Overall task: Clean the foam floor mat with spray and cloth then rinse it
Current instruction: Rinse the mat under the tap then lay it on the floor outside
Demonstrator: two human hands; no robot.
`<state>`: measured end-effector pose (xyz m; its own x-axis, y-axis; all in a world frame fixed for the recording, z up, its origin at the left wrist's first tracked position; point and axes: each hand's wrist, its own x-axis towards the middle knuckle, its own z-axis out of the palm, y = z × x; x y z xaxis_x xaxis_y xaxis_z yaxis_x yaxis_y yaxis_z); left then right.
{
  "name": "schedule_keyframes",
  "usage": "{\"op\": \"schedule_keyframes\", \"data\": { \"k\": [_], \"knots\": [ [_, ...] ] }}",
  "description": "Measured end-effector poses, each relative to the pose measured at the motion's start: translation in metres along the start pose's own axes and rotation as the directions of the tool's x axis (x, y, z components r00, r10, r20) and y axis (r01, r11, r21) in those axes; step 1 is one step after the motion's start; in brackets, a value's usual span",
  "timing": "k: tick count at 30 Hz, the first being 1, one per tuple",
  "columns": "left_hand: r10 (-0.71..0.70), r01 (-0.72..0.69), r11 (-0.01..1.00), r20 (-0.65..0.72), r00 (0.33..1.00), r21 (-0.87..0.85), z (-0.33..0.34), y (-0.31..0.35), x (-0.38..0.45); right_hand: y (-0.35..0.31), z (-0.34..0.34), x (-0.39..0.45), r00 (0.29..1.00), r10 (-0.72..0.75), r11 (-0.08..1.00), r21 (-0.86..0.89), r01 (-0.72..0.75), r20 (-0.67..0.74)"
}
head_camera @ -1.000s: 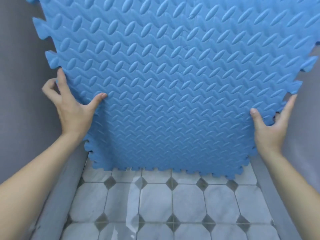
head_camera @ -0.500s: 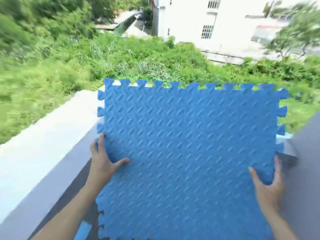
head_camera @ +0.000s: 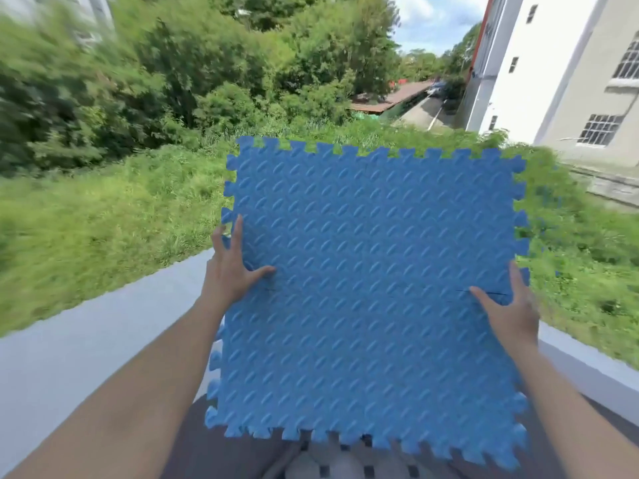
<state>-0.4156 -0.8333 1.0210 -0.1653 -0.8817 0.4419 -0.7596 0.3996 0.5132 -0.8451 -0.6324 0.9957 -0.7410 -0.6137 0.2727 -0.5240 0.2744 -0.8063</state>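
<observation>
The blue foam floor mat [head_camera: 373, 271], with a raised leaf pattern and jigsaw edges, is held upright in front of me, its top half above the parapet. My left hand [head_camera: 230, 271] grips its left edge, thumb on the front face. My right hand [head_camera: 511, 309] grips the right edge the same way. No spray bottle or cloth is in view.
A grey parapet wall [head_camera: 103, 340] runs across in front of me, with grass and bushes [head_camera: 121, 209] beyond and below. A white building [head_camera: 560, 74] stands at the right. Tiled floor [head_camera: 345, 468] shows under the mat's lower edge.
The mat has been lifted from down near the tiled floor up to parapet height, both hands keeping their grip. My view has swung up and to the right, from the floor to outdoors.
</observation>
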Motion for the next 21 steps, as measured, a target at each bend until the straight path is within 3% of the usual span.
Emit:
{"op": "schedule_keyframes", "data": {
  "k": [5, 10, 18, 21],
  "knots": [
    [-0.140, 0.154, 0.980, -0.113, 0.984, 0.128, -0.093, -0.073, -0.043, -0.087, 0.074, -0.013, 0.974, -0.132, 0.991, 0.049, 0.125, 0.186],
    [-0.325, 0.385, 0.897, -0.264, 0.908, 0.219, -0.202, -0.141, -0.119, -0.177, 0.166, -0.065, 0.889, -0.277, 0.960, 0.140, 0.241, 0.364],
    [-0.625, 0.763, 0.565, -0.441, 0.644, 0.313, -0.349, -0.224, -0.332, -0.286, 0.289, -0.255, 0.651, -0.529, 0.848, 0.312, 0.428, 0.545],
    [-0.679, 0.838, 0.461, -0.493, 0.544, 0.290, -0.386, -0.253, -0.417, -0.314, 0.326, -0.340, 0.479, -0.666, 0.719, 0.320, 0.617, 0.572]
  ]
}}
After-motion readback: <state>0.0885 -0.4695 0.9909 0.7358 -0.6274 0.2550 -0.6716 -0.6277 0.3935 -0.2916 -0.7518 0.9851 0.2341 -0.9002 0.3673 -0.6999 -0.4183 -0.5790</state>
